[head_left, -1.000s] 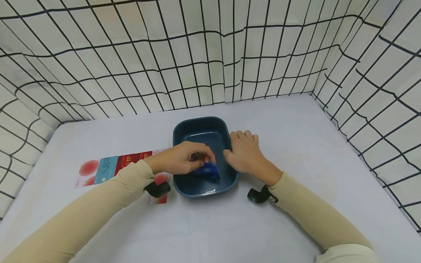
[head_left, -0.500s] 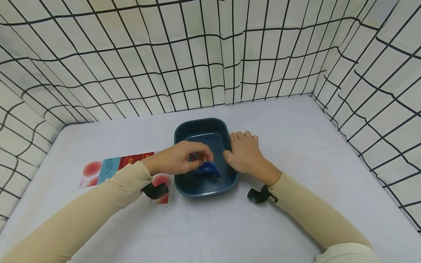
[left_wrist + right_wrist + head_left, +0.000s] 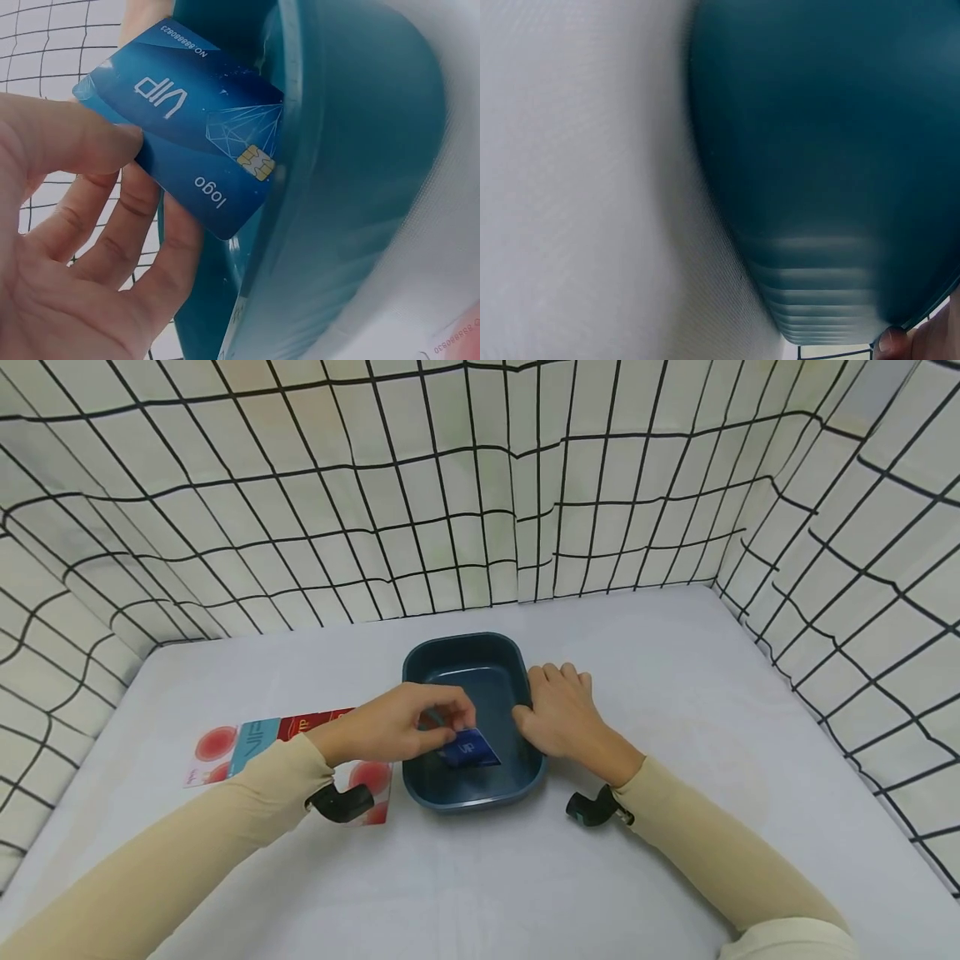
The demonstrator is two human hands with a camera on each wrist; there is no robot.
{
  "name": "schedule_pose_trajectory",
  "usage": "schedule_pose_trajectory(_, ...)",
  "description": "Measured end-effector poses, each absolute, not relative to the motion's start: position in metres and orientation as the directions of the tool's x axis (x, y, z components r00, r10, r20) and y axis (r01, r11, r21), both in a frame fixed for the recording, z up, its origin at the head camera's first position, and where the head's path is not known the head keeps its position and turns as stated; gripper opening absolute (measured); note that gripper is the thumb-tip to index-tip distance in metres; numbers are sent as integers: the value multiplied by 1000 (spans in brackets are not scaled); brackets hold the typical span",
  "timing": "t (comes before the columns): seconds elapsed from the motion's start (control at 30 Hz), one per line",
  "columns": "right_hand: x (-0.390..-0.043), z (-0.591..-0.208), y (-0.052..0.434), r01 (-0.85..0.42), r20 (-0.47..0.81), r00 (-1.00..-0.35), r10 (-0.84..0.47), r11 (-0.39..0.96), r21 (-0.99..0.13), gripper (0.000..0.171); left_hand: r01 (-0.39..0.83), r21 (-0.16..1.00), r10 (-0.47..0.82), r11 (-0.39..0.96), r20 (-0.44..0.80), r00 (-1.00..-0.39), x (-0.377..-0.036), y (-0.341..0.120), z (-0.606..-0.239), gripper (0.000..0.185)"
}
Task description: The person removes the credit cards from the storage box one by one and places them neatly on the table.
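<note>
Both hands work at the dark teal tub (image 3: 472, 647) that sits in the middle of the desk (image 3: 675, 693). Over the tub's near half, the left hand (image 3: 397, 725) pinches a blue card (image 3: 468, 749) between thumb and fingertips, the other fingers curled loosely underneath; the left wrist view shows the card (image 3: 187, 127) tilted, its chip corner low against the inside of the tub's wall (image 3: 352, 150) and its printed face turned up. The card's long axis slopes down from the pinching fingers toward the tub floor, so the free end lies farther into the tub than the fingers, with the held end still above the rim. The right hand (image 3: 562, 714) lies flat against the tub's right-hand wall from outside, fingers straight along the rim and thumb beside the rim's edge, holding nothing; the right wrist view shows little beyond that wall (image 3: 825, 150) close up and a fingertip at the frame's bottom corner. The left hand is the one that carries the card, and the right is merely beside it across the tub's wall. To the left of the tub, a row of red, pink and pale blue cards (image 3: 255, 745) lies flat on the desk, partly under the left forearm.
</note>
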State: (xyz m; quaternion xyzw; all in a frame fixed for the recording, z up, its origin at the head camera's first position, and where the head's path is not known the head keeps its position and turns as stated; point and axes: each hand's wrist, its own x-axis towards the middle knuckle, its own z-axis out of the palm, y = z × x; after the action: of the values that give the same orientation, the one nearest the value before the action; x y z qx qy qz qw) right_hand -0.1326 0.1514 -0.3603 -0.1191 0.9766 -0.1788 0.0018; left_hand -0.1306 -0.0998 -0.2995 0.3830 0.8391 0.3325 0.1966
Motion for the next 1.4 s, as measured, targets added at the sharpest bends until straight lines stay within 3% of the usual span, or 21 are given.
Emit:
schedule_pose_trajectory(0.9,-132,-366,152,-225,51,-974,-223,902,-368,21,390,809,669,441,-6,-743,-114,-126,-299,25)
schedule_pose_trajectory(1.4,-131,-363,150,-227,46,-973,-226,901,-370,27,341,836,590,431,26,-807,-107,-144,-300,22)
